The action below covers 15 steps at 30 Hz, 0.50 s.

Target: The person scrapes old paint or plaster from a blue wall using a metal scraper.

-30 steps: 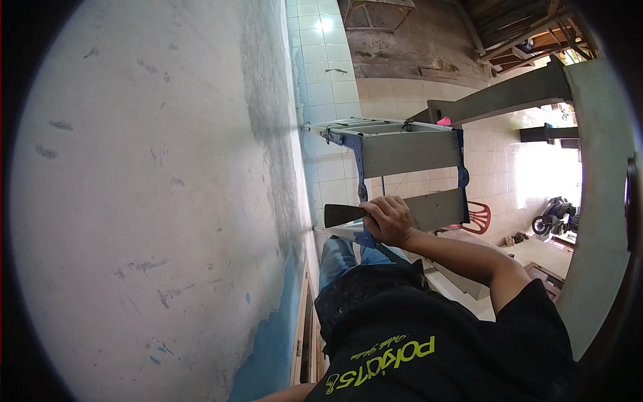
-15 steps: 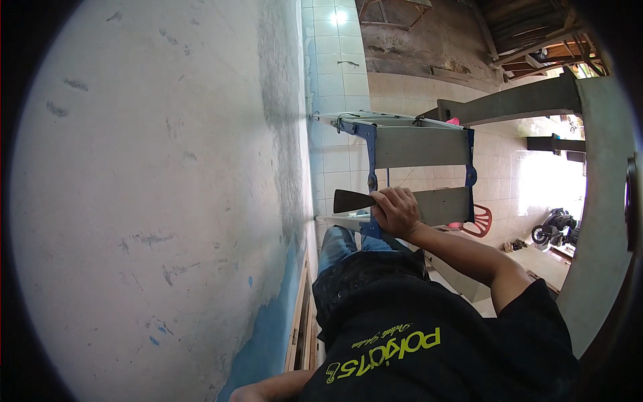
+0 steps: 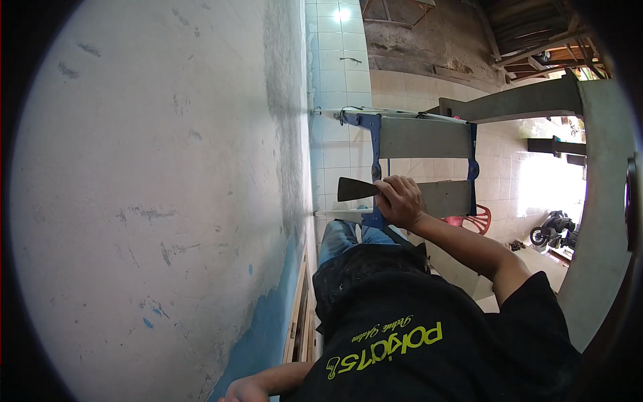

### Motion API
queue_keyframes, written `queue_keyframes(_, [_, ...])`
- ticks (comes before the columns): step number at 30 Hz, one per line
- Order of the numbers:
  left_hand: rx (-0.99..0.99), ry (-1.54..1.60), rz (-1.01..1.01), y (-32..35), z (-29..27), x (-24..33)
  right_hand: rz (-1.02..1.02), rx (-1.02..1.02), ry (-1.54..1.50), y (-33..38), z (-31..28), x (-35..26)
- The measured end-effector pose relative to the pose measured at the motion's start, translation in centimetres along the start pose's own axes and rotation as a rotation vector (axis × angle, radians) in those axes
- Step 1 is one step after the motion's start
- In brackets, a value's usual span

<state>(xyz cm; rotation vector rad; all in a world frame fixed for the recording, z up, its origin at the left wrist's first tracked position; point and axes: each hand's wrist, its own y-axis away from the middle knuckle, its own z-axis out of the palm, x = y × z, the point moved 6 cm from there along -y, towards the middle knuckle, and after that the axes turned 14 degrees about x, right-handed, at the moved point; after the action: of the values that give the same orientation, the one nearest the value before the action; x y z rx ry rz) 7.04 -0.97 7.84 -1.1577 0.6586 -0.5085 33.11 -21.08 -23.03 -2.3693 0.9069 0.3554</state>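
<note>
My right hand (image 3: 402, 201) is closed around the handle of a putty knife (image 3: 357, 189). Its dark, flared blade points left toward the wall. Just under that hand is the step ladder (image 3: 429, 139), with wide grey steps and blue side brackets. Low in the view, my left hand (image 3: 246, 390) is near the blue-painted part of the wall (image 3: 258, 338). The lower edge cuts off its fingers, so whether it holds anything is hidden.
A whitish wall (image 3: 161, 167) with grey scuffs and patches fills the left side. Beside my body stands a wooden frame (image 3: 299, 321). Pale floor tiles (image 3: 335, 80) lie far below. A red plastic chair (image 3: 479, 219) and a motorcycle (image 3: 554, 229) are to the right.
My right hand and the putty knife have shifted slightly right and up. More of my left hand has come into view at the lower edge.
</note>
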Motion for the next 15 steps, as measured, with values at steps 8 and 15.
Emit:
queue_keyframes(8, [-0.057,0.093,0.184,0.0,-0.7,-1.6,-0.029,0.036,-0.016,0.1,-0.3,0.0])
queue_keyframes(15, [0.040,0.014,-0.020,-0.5,0.0,0.2,-0.038,0.063,0.022,0.0,-0.1,-0.1])
